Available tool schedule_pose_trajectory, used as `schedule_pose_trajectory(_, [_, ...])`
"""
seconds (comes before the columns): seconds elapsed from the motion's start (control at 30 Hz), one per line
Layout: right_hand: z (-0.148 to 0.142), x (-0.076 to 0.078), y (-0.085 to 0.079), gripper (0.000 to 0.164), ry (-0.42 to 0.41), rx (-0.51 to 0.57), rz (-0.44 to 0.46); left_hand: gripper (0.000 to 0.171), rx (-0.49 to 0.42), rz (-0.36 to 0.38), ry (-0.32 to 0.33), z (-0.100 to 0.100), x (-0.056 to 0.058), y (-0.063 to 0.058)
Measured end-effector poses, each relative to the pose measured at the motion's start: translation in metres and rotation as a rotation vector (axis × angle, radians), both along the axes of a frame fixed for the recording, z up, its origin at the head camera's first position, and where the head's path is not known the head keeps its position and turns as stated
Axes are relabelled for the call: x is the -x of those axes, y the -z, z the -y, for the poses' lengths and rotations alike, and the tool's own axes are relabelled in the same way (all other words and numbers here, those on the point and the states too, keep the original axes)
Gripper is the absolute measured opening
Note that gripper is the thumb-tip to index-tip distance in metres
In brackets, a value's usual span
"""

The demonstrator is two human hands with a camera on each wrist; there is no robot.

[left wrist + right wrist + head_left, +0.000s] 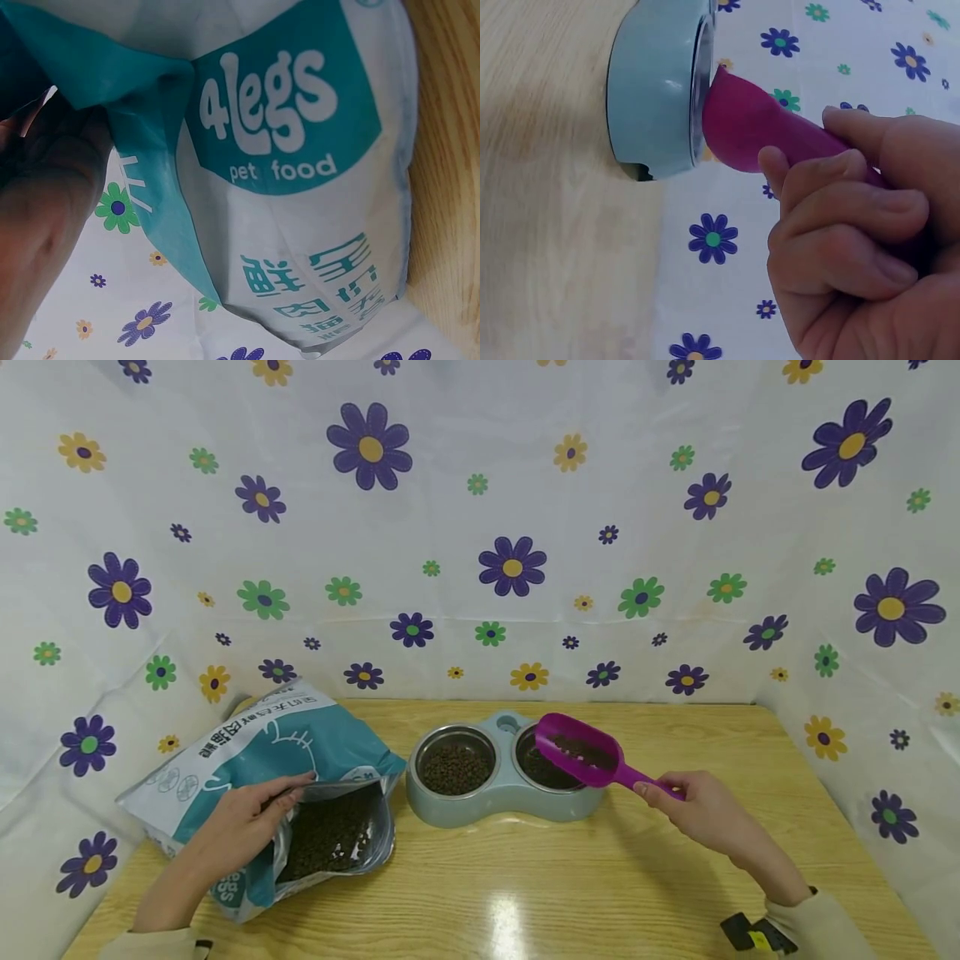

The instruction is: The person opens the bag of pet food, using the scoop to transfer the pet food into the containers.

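My right hand [705,814] grips the handle of a magenta scoop [577,750], its fingers curled round it in the right wrist view. Brown kibble lies in the scoop, which is over the right bowl [551,772]. The left bowl [455,762] holds a heap of kibble; both metal bowls sit in a light blue double stand [495,802]. At the left, my left hand [243,827] pinches the upper edge of the mouth of a teal and white pet food bag [277,739]. The bag lies tilted, its mouth facing me, with kibble [330,835] inside.
Everything stands on a wooden table [487,877]. A white cloth [450,510] with printed flowers hangs behind the table and along both sides. The stand has a small round recess [507,723] at the back between the bowls.
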State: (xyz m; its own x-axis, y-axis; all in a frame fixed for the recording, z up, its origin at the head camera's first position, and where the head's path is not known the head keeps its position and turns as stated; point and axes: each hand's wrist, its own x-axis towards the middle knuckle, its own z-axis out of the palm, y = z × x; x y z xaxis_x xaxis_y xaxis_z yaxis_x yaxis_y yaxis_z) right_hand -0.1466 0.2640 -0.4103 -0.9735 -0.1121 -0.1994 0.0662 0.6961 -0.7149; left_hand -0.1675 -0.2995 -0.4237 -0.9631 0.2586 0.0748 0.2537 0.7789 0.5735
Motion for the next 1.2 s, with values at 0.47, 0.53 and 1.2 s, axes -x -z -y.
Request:
schedule_pose_trajectory(0.47, [0.023, -0.004, -0.005, 0.036, -0.002, -0.379, -0.422, 0.039, -0.002, -0.007, -0.001, -0.003, -0.001, -0.002])
schedule_pose_trajectory(0.53, [0.027, -0.006, -0.005, 0.037, -0.006, -0.422, -0.468, 0.039, 0.0, -0.007, 0.0, -0.003, -0.001, -0.002])
schedule_pose_trajectory(1.2, [0.036, -0.013, -0.008, 0.039, -0.043, -0.599, -0.644, 0.039, -0.002, -0.011, -0.004, -0.001, -0.003, -0.002])
